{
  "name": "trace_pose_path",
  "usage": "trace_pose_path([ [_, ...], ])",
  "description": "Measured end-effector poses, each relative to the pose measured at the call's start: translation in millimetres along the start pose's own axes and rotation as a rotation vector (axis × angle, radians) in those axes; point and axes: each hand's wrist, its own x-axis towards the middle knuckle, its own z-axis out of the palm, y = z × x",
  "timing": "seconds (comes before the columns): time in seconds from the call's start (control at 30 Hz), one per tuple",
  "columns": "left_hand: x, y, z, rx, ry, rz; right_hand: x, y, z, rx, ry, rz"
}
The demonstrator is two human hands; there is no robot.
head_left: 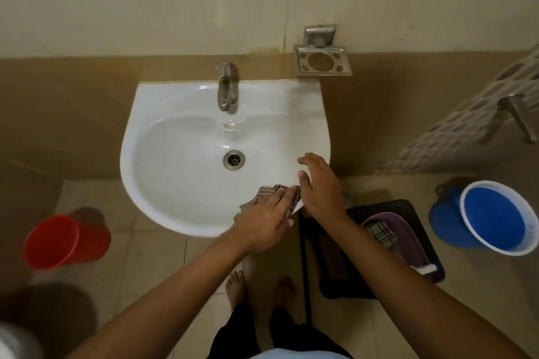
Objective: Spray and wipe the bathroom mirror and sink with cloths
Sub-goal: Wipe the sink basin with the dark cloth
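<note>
A white wall-mounted sink [175, 160] fills the middle of the view, with a steel tap [227, 87] at its back and a drain [234, 159] in the bowl. A checked cloth [267, 192] lies over the sink's front right rim. My left hand [268, 218] lies flat on the cloth with straight fingers, pressing it against the rim. My right hand [318, 183] is just to the right, fingers spread and relaxed over the rim, its thumb next to the cloth. No mirror or spray bottle is visible.
A steel soap holder [322, 63] hangs on the wall right of the tap. On the floor stand a red bucket [62, 240] at left, a blue bucket [493, 216] at right, and a purple basin [390, 230] holding another checked cloth on a dark mat. My bare feet are below the sink.
</note>
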Motion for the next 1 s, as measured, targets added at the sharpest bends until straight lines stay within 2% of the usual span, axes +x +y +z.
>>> trace_pose_path([
  [0.13, -46.2, -40.8, -15.1, 0.144, -0.102, 0.0, -0.8, -21.6, 16.9, -0.008, -0.148, -0.134],
  [0.3, -96.3, -91.0, -30.0, 0.388, -0.071, -0.074, -7.7, -19.2, 19.0, -0.047, -0.212, -0.139],
  [0.37, -95.2, -73.5, -28.9, 0.405, -0.05, -0.148, -12.3, -15.1, 19.0, -0.057, -0.209, -0.117],
  [0.43, -82.5, -43.6, -20.4, 0.306, -0.001, -0.188, -15.3, -14.2, 20.4, -0.059, -0.2, -0.098],
  [0.53, -60.5, -8.1, 2.7, 0.207, 0.08, -0.189, -18.3, -19.5, 26.8, -0.074, -0.187, -0.095],
  [0.63, -58.7, -7.1, 13.8, 0.229, 0.198, -0.144, -19.6, -26.8, 35.0, -0.079, -0.164, -0.093],
  [0.8, -113.2, -81.5, 9.4, 0.339, 0.278, -0.02, -24.3, -47.4, 56.1, -0.072, -0.15, -0.054],
  [1.0, -155.3, -224.1, -51.7, 0.473, 0.222, -0.018, -36.0, -88.9, 95.6, -0.068, -0.148, -0.03],
])
